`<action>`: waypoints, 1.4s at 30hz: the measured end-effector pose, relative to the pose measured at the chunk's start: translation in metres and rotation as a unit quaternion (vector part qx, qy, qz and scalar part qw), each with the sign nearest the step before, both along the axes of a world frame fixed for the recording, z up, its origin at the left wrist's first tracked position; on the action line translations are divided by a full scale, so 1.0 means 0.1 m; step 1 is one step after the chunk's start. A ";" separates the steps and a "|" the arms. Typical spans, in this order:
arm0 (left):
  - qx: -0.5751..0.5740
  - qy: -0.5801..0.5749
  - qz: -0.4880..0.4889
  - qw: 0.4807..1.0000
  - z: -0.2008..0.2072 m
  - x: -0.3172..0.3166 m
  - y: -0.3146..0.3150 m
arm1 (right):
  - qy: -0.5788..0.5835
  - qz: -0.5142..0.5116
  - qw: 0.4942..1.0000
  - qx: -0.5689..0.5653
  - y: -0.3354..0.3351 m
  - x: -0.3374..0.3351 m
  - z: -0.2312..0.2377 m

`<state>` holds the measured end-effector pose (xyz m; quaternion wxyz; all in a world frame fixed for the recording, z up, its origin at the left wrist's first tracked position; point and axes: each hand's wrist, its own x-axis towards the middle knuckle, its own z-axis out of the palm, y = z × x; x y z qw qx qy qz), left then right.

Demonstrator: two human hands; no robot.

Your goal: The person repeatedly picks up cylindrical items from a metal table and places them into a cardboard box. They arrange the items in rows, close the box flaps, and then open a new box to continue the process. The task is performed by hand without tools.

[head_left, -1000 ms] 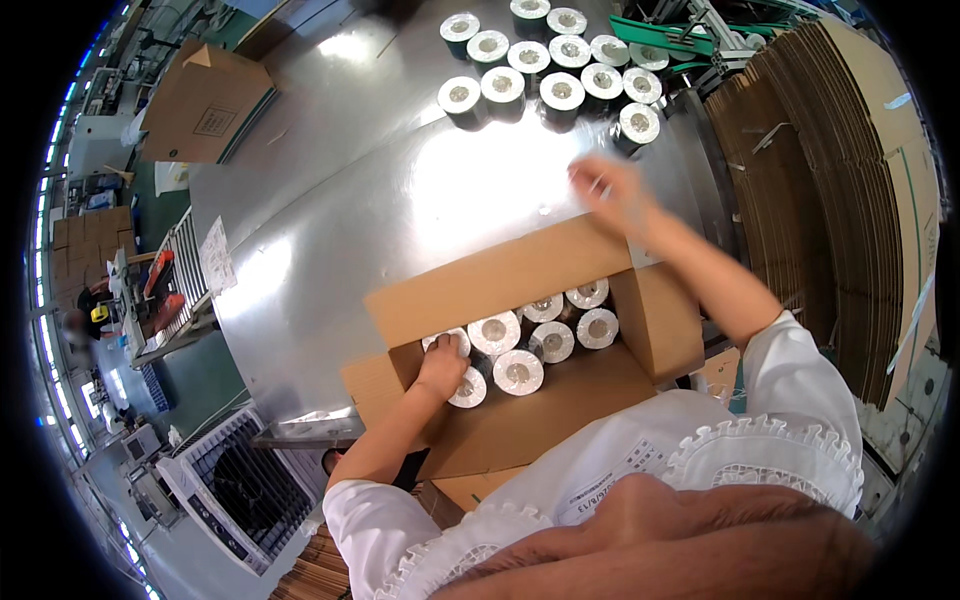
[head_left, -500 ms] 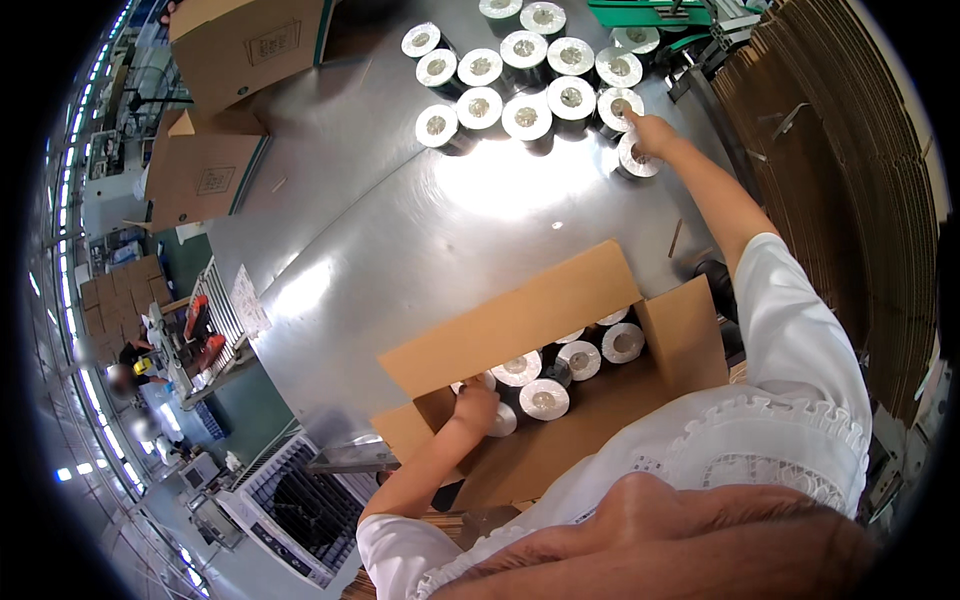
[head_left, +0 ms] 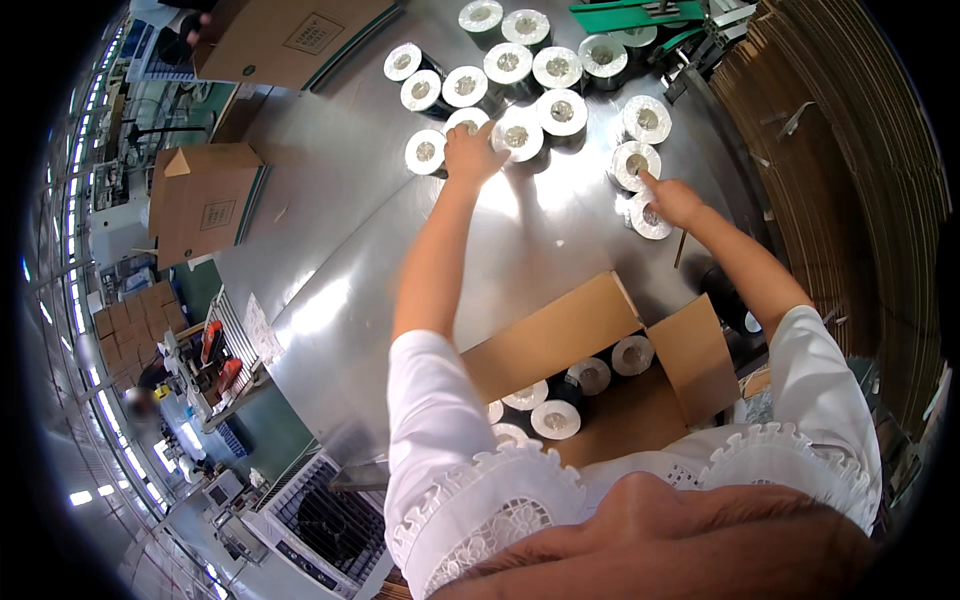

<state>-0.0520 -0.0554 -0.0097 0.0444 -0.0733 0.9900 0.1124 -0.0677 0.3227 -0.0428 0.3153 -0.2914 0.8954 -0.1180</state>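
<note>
Wrapped rolls with white ring-shaped ends and dark sides stand upright on the metal table. My left hand [head_left: 472, 152] reaches over one roll [head_left: 466, 123] in the near row, its fingers spread and the thumb beside the neighbouring roll [head_left: 518, 133]. At the right, my right hand [head_left: 677, 203] has a fingertip at the core of a roll [head_left: 634, 158]. Its other fingers curl at the nearest roll [head_left: 648, 222]; a third roll [head_left: 647, 118] stands just behind these. Close to my body, an open cardboard box [head_left: 550, 325] holds several rolls [head_left: 556, 420] along its far side.
Two more cardboard boxes, one larger [head_left: 300, 45] and one smaller [head_left: 205, 205], stand at the left. Stacked flat cardboard [head_left: 830, 180] lines the right side. A green metal fixture [head_left: 640, 14] sits at the far edge. A thin stick [head_left: 681, 248] lies near the right hand.
My left hand has left the rolls in the open box and reached out to the standing rolls. The right hand has come nearer, and three rolls at the right have shifted toward me with it.
</note>
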 end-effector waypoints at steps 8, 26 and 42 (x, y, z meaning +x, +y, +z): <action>-0.043 -0.120 0.032 0.991 -0.14 -0.22 0.50 | -0.001 0.011 1.000 0.005 0.04 -0.02 -0.01; 0.723 -0.024 0.358 0.590 2.43 3.57 1.01 | -0.045 0.037 0.998 0.000 0.53 0.45 -0.04; -0.059 -0.126 -0.163 0.977 0.84 3.54 2.15 | 0.191 0.158 0.862 -0.443 0.38 1.27 3.15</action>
